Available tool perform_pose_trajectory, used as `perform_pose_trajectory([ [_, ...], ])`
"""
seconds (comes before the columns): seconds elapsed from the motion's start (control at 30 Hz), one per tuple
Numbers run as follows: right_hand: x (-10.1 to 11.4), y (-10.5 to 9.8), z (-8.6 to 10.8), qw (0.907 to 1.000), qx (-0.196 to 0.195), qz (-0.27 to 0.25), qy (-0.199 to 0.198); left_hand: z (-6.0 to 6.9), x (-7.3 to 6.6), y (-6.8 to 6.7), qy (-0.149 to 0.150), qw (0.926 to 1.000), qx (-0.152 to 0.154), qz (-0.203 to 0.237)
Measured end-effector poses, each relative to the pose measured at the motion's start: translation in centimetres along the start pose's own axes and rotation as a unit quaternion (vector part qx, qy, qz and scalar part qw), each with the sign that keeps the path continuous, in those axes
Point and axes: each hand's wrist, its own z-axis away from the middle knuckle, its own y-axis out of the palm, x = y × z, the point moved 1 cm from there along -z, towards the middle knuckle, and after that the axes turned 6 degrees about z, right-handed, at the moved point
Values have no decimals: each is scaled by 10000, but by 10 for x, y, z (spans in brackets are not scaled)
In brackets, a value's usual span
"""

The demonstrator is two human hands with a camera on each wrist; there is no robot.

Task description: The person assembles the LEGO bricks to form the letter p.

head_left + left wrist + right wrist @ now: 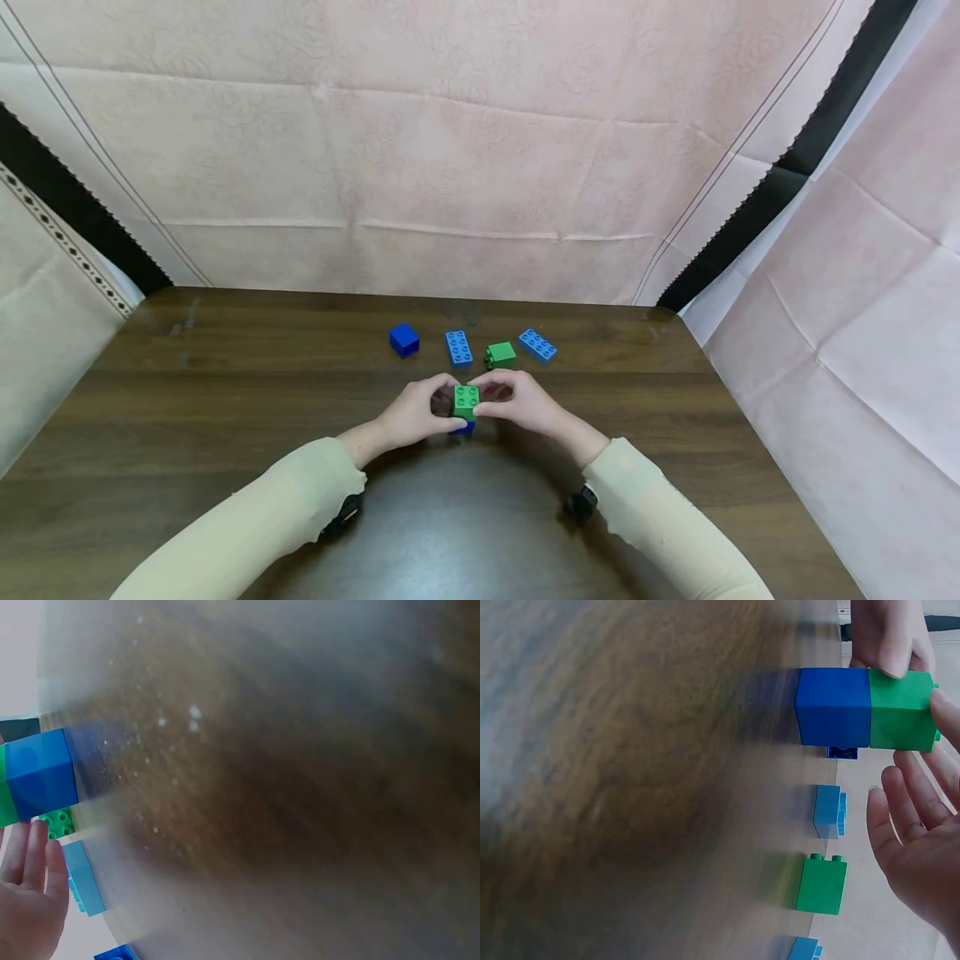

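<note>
A green block point(466, 400) is stacked on a dark blue block point(463, 428), between the two hands near the middle of the table. The left hand point(417, 412) grips the stack from the left with thumb and fingers. From the right, the right hand point(525, 407) pinches the green block. In the right wrist view the blue block point(832, 707) and green block point(901, 710) are joined face to face, the blue one nearer the tabletop. The left wrist view shows the blue block point(43, 772) at its left edge.
Beyond the hands lie a dark blue block point(404, 341), a light blue block point(459, 348), a green block point(500, 356) and another light blue block point(537, 345). The brown table point(225, 375) ends at a pink cloth point(465, 167).
</note>
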Motion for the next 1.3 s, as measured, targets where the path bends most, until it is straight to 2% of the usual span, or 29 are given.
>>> perform_pose_trajectory([
  [0.13,9,-3,4,10000,-39,24,-51,0,0,0,110,9998,-141,94],
  [0.33,-21,-1,-2,9998,-196,-27,-70,-1,2,1,150,9997,-176,114],
  [0.47,-23,-7,-1,9992,-341,-124,158,-1,2,1,197,9996,-184,107],
  [0.63,-30,-18,-3,9963,-721,-257,390,-1,2,0,249,9996,-164,25],
  [0.97,-58,-42,-12,9820,-1737,-41,740,-3,1,0,184,9998,-68,-12],
  [1.3,-88,-60,-20,9656,-2157,-252,1428,-2,1,-1,216,9998,-27,-3],
])
